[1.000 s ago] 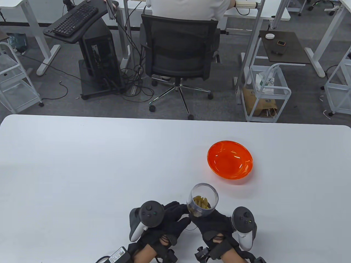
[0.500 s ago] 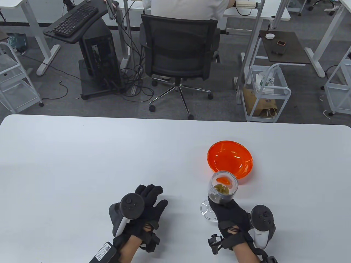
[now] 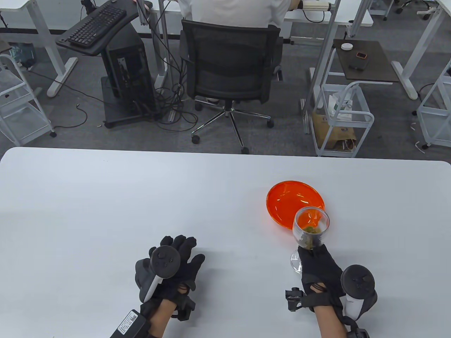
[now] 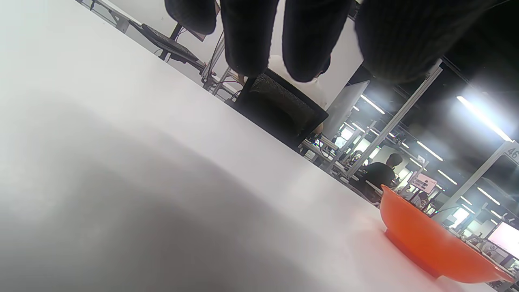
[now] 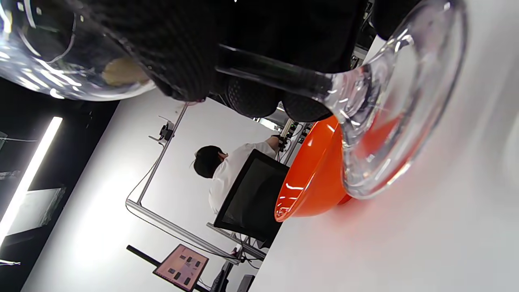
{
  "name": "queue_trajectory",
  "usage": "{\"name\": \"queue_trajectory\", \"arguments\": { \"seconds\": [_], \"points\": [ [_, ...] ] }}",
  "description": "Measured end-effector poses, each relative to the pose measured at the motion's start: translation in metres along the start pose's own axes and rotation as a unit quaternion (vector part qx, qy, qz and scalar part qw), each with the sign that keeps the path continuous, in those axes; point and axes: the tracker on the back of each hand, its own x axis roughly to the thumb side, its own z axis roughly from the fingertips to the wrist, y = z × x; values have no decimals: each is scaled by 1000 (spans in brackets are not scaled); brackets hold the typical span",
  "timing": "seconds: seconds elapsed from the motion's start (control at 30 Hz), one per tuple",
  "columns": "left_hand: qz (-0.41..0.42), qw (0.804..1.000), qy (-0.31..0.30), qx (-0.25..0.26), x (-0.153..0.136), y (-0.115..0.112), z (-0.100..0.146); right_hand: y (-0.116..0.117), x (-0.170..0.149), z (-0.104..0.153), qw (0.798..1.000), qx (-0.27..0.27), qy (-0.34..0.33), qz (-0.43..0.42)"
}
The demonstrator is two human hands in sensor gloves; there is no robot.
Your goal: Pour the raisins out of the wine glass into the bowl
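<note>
My right hand [image 3: 319, 269] grips a clear wine glass [image 3: 310, 228] by the stem, off the table, its mouth over the near rim of the orange bowl [image 3: 287, 202]. Yellow-green raisins [image 3: 309, 236] lie in the glass. In the right wrist view the glass foot [image 5: 389, 101] fills the upper right, with the bowl [image 5: 312, 178] behind it. My left hand [image 3: 174, 260] rests flat on the table, empty, fingers spread; its fingertips [image 4: 308, 44] hang in the left wrist view, where the bowl [image 4: 429, 243] sits at lower right.
The white table [image 3: 105, 211] runs wide to the left and behind the bowl. Beyond its far edge stand an office chair [image 3: 229, 70] with a seated person, desks and wire carts [image 3: 341, 119].
My right hand carried the glass up and to the right, from beside my left hand to the bowl's near rim. My left hand let go and moved left onto the table.
</note>
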Motion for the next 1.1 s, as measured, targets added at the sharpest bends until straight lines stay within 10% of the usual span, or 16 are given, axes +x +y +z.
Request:
{"name": "queue_trajectory", "arguments": {
  "seconds": [1.1],
  "points": [
    [-23,1000,-11,-15,6,-2,0,-26,6,-40,955,-128,47,263]
  ]
}}
